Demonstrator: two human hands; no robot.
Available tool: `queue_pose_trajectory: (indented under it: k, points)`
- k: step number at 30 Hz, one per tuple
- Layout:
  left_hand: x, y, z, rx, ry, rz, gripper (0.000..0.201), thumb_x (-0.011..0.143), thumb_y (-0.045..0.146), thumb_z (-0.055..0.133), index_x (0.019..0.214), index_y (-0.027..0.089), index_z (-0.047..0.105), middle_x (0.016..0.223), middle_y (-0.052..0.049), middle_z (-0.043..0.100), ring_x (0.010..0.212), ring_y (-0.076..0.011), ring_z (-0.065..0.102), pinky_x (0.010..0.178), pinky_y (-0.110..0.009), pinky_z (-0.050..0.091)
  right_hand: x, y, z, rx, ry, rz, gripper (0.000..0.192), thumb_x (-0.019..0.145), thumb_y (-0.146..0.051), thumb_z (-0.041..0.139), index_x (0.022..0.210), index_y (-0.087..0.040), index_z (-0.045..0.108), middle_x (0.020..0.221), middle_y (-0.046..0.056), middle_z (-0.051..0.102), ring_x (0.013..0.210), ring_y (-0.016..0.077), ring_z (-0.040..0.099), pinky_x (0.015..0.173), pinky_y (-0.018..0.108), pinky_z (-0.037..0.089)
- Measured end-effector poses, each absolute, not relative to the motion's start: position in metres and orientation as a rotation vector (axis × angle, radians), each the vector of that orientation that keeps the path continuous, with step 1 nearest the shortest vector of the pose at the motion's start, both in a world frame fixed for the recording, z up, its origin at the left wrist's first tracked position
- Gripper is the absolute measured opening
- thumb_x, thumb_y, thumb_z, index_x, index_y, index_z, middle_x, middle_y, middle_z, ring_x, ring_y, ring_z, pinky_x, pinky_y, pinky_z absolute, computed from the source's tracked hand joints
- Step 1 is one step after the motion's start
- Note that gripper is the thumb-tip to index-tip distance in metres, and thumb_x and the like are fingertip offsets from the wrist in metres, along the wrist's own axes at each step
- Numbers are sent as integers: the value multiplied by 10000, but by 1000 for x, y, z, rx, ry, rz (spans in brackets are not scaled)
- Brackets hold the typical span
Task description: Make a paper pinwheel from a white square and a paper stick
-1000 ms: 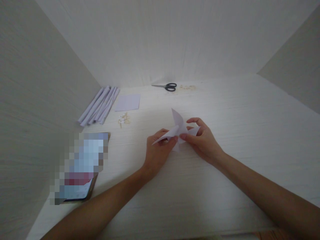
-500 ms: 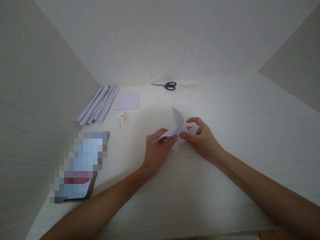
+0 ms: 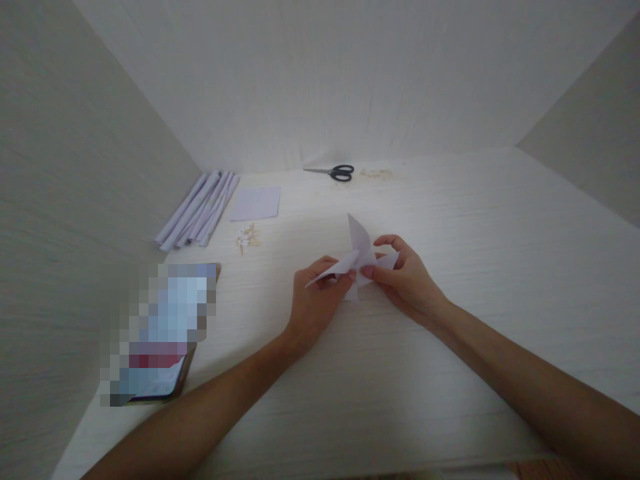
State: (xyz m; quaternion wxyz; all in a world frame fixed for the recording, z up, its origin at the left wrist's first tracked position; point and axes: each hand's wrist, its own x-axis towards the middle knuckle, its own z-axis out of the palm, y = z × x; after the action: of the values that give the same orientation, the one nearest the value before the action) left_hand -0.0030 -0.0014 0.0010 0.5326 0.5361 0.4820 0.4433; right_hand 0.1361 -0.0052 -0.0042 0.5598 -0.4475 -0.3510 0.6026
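Observation:
A white paper pinwheel shape [image 3: 358, 248] with pointed flaps is held just above the middle of the white table [image 3: 475, 267]. My left hand [image 3: 315, 303] pinches its left flap between thumb and fingers. My right hand [image 3: 407, 280] pinches the centre and right flap, thumb tip meeting the left thumb. One flap sticks upward, another points left.
Several rolled white paper tubes [image 3: 197, 209] lie at the back left by the wall. Beside them is a flat paper square [image 3: 255, 203] and a small pile of pins [image 3: 247, 237]. Black-handled scissors [image 3: 334, 173] lie at the back. A phone [image 3: 160, 333] rests at the left.

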Motion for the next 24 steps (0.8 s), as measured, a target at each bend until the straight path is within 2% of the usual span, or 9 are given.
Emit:
queue_pose_trajectory:
  k: [8, 24]
  points:
    - [-3, -1, -2, 1279, 1132, 1068, 139, 652, 297, 599, 655, 160, 623, 662, -8, 584, 595, -104, 510, 536, -205, 393, 136, -7, -4, -1058, -839, 1416, 474, 523, -163, 730, 850, -229, 393, 639, -51, 631, 532, 97, 549, 536, 232, 391]
    - [-2, 1, 3, 1269, 1149, 1109, 68, 624, 218, 628, 627, 154, 608, 614, 25, 558, 563, -72, 488, 532, -180, 385, 134, -6, -5, -1062, -844, 1364, 477, 524, -187, 730, 856, -231, 391, 649, -48, 623, 528, 91, 546, 516, 220, 389]
